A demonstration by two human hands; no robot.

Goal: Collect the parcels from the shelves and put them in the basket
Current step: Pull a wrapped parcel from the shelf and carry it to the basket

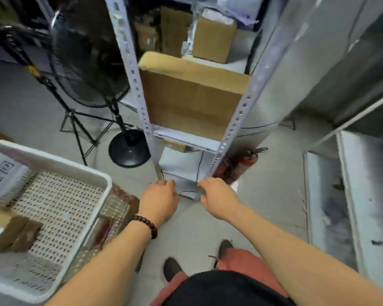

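A white metal shelf rack [237, 115] stands ahead of me. On its lowest level lies a pale grey parcel [181, 171], sticking out toward me. My left hand [159, 199] grips its near left corner and my right hand [217, 197] grips its near right corner. Above it a large brown cardboard box [190, 100] fills the middle shelf, with smaller boxes [212, 36] higher up. The white perforated basket [53, 208] sits at my lower left and holds a white bag parcel [2, 177] and a brown parcel [11, 233].
A black standing fan [86, 54] with a round base [128, 149] and a black tripod [75, 120] stand left of the rack. A red fire extinguisher [241, 164] lies right of the rack's foot. Another white shelf unit [345, 195] lines the right side. My shoes [173, 268] are on grey floor.
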